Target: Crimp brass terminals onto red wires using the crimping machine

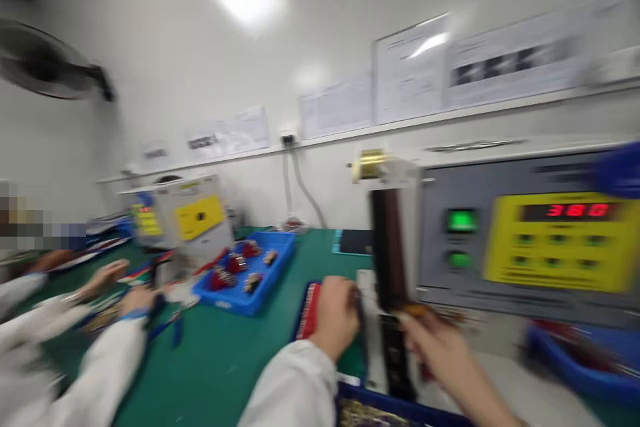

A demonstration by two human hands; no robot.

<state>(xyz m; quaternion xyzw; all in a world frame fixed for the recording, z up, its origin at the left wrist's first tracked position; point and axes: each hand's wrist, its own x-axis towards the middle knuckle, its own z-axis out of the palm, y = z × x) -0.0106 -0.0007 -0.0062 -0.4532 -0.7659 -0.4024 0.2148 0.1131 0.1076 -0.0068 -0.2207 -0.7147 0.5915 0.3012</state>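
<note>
The whole view is smeared by motion. My left hand (337, 313), in a white sleeve, is curled closed just left of the dark upright column (387, 253) on the front of a grey machine (525, 240); what it holds is hidden. My right hand (440, 347) reaches in from the lower right, its fingertips pinched on a small orange-brown piece (415, 310) at the foot of that column. A red-and-dark tray (309, 310) lies beside my left hand. A blue tray edge (400, 410) runs below both hands.
The machine has a yellow panel (555, 240) showing 380 and green lit buttons (461, 220). A blue bin (250, 270) of red parts sits on the green mat (215, 353). A co-worker's hands (120, 287) work at the left by a second machine (185, 217). A fan (45, 63) hangs on the wall.
</note>
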